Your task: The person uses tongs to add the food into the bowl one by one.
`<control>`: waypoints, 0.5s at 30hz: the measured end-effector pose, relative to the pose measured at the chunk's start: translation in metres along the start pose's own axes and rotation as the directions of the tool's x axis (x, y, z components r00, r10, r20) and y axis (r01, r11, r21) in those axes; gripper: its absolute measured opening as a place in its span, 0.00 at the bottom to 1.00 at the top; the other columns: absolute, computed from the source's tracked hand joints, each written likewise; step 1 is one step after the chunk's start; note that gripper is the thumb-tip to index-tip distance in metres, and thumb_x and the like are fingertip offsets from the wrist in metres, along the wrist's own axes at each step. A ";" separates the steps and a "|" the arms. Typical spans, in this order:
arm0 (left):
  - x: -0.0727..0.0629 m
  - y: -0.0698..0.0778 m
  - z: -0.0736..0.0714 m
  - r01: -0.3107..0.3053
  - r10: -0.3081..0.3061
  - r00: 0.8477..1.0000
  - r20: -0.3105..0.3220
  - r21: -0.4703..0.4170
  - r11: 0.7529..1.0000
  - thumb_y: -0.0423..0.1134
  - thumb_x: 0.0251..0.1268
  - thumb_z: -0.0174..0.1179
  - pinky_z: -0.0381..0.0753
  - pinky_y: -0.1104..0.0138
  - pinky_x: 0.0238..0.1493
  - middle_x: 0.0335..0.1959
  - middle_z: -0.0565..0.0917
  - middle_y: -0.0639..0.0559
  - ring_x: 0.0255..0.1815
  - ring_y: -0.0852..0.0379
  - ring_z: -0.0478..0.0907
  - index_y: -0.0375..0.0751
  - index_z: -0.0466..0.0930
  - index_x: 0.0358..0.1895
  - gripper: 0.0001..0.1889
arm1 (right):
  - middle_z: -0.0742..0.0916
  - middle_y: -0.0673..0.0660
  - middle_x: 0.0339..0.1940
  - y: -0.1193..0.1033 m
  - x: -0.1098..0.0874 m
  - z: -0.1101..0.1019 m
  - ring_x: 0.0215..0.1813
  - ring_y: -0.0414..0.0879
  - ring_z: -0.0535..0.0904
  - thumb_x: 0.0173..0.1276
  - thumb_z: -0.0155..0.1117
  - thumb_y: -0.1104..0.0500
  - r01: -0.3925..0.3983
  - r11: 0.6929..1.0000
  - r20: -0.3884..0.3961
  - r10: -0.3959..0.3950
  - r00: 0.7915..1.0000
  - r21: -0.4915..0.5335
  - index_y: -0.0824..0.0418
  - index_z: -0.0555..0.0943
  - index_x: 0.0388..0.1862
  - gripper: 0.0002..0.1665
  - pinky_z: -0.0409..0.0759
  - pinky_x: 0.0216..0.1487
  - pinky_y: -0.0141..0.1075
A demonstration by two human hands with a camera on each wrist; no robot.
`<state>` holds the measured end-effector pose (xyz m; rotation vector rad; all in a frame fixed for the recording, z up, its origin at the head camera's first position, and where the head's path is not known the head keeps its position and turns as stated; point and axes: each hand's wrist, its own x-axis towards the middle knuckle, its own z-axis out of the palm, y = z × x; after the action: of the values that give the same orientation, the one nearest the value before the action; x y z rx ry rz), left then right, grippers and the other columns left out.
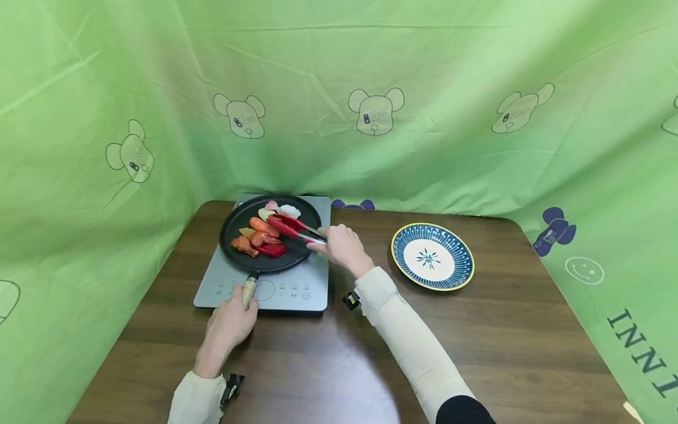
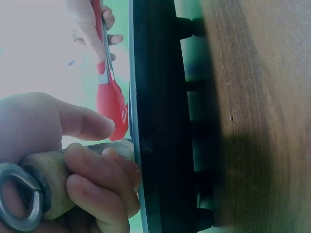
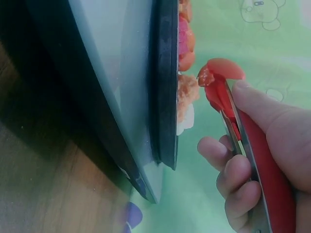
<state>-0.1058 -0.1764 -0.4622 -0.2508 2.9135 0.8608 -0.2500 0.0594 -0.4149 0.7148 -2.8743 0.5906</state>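
My left hand (image 1: 233, 321) grips the pale handle (image 1: 249, 290) of a black frying pan (image 1: 296, 259); in the left wrist view, curled fingers (image 2: 99, 182) wrap it, and a metal ring (image 2: 22, 196) hangs at its end. With my right hand (image 1: 345, 247) I hold red-tipped tongs (image 1: 288, 225) over the pan's right half. Seen from the right wrist, the tongs' red heads (image 3: 218, 97) are raised above the food, with an orange-red piece (image 3: 226, 68) at them; I cannot tell whether they pinch it. In the pan lie a drumstick-like piece (image 1: 245, 246), an orange piece (image 1: 263, 226), a red piece (image 1: 272, 250) and a white piece (image 1: 289, 210).
The pan sits on a grey induction cooktop (image 1: 212, 287) at the back left of the wooden table (image 1: 318, 365). A blue-and-white patterned plate (image 1: 429, 259) with a yellow rim stands to the right of my right hand. Green cloth (image 1: 424, 165) hangs behind and along the sides.
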 end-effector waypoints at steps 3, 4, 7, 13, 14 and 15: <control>0.000 0.000 -0.001 -0.001 0.001 1.000 -0.003 -0.001 1.000 0.46 0.68 0.46 0.65 0.59 0.17 0.24 0.73 0.41 0.18 0.49 0.69 0.29 0.57 0.62 0.27 | 0.81 0.52 0.23 -0.001 0.001 0.001 0.24 0.47 0.75 0.61 0.64 0.39 -0.002 1.000 0.005 0.002 1.000 -0.013 0.53 0.83 0.42 0.21 0.69 0.24 0.39; 0.000 0.000 -0.001 -0.001 0.001 1.000 -0.004 0.000 1.000 0.46 0.68 0.46 0.65 0.59 0.17 0.24 0.73 0.41 0.17 0.49 0.69 0.29 0.57 0.61 0.27 | 0.81 0.52 0.24 -0.001 0.001 0.001 0.24 0.47 0.75 0.61 0.64 0.39 -0.003 1.000 0.007 0.003 1.000 -0.018 0.53 0.83 0.42 0.22 0.70 0.24 0.40; 0.001 -0.001 -0.001 -0.003 0.003 1.000 -0.012 -0.001 1.000 0.46 0.68 0.46 0.65 0.59 0.17 0.24 0.73 0.41 0.17 0.49 0.69 0.30 0.58 0.61 0.26 | 0.81 0.52 0.24 -0.001 0.003 0.000 0.24 0.47 0.76 0.61 0.63 0.38 -0.003 1.000 0.007 0.004 1.000 -0.031 0.53 0.83 0.42 0.22 0.70 0.25 0.40; 0.001 0.000 0.000 -0.003 0.003 1.000 -0.008 -0.014 1.000 0.47 0.68 0.46 0.65 0.59 0.17 0.23 0.72 0.42 0.17 0.49 0.69 0.31 0.59 0.59 0.25 | 0.79 0.50 0.22 -0.001 0.004 -0.001 0.23 0.46 0.74 0.60 0.63 0.37 -0.023 0.999 0.026 0.025 0.999 -0.042 0.53 0.82 0.39 0.22 0.69 0.24 0.39; 0.001 0.000 0.000 -0.002 0.002 1.000 -0.008 -0.011 1.000 0.47 0.68 0.46 0.65 0.59 0.17 0.23 0.72 0.42 0.17 0.49 0.69 0.31 0.59 0.59 0.25 | 0.78 0.51 0.21 -0.001 0.004 -0.001 0.23 0.46 0.74 0.60 0.63 0.37 -0.026 0.999 0.032 0.027 0.999 -0.039 0.53 0.81 0.39 0.22 0.69 0.23 0.39; 0.001 0.000 -0.001 -0.003 0.003 1.000 -0.010 -0.006 1.000 0.47 0.68 0.46 0.65 0.59 0.17 0.23 0.72 0.42 0.17 0.49 0.69 0.31 0.59 0.59 0.25 | 0.78 0.51 0.21 -0.001 0.005 -0.001 0.23 0.47 0.74 0.60 0.63 0.37 -0.027 0.999 0.036 0.028 0.999 -0.036 0.53 0.81 0.38 0.22 0.68 0.23 0.39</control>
<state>-0.1068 -0.1768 -0.4619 -0.2516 2.9214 0.8711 -0.2535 0.0570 -0.4130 0.6896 -2.9248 0.5343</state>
